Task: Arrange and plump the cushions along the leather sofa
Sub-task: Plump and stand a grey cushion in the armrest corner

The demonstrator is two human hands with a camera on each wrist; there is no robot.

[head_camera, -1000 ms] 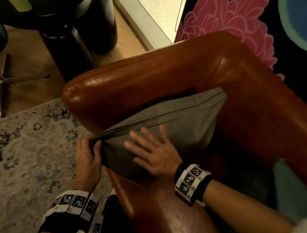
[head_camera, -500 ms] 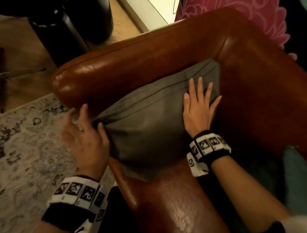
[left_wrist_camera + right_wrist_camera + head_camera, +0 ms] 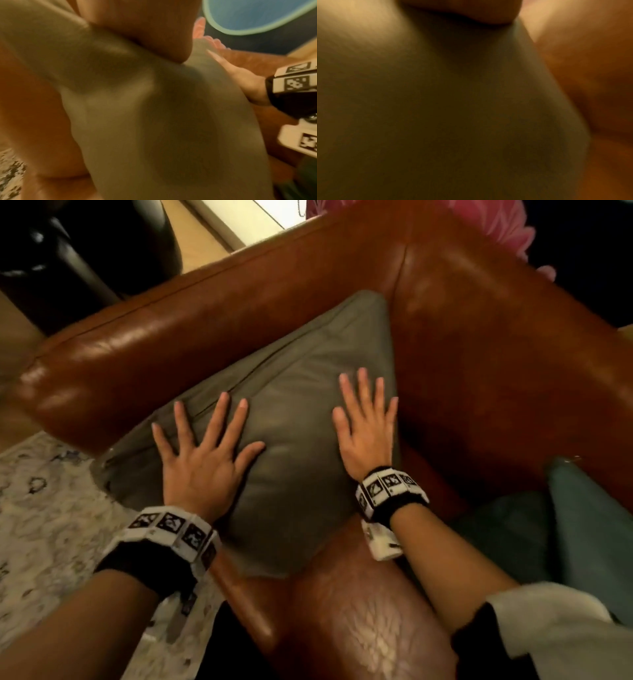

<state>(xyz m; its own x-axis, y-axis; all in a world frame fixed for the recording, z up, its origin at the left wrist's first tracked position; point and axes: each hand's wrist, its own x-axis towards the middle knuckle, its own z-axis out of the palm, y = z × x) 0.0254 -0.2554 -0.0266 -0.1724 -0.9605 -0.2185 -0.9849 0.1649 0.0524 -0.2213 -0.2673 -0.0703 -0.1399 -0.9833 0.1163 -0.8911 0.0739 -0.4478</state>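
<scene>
A grey-green cushion (image 3: 291, 412) leans in the corner of the brown leather sofa (image 3: 479, 354), against the arm and backrest. My left hand (image 3: 202, 453) lies flat on the cushion's left half, fingers spread and straight. Flat on its right side, close to the backrest, rests my right hand (image 3: 366, 426). In the left wrist view the cushion (image 3: 154, 121) fills the frame, with the right hand (image 3: 243, 75) on its far edge. The right wrist view is blurred, showing only cushion fabric (image 3: 453, 108) and leather (image 3: 599, 81).
A teal cushion (image 3: 582, 529) stands on the seat at the right. A pale patterned rug (image 3: 44, 525) covers the floor at left. A dark round piece of furniture (image 3: 85, 251) stands beyond the sofa arm. A dark hanging with a pink flower (image 3: 496, 224) is behind the backrest.
My left hand let go of the cushion's left corner and moved onto its face, flat. My right hand slid from the middle to the right side. The cushion now looks fuller.
</scene>
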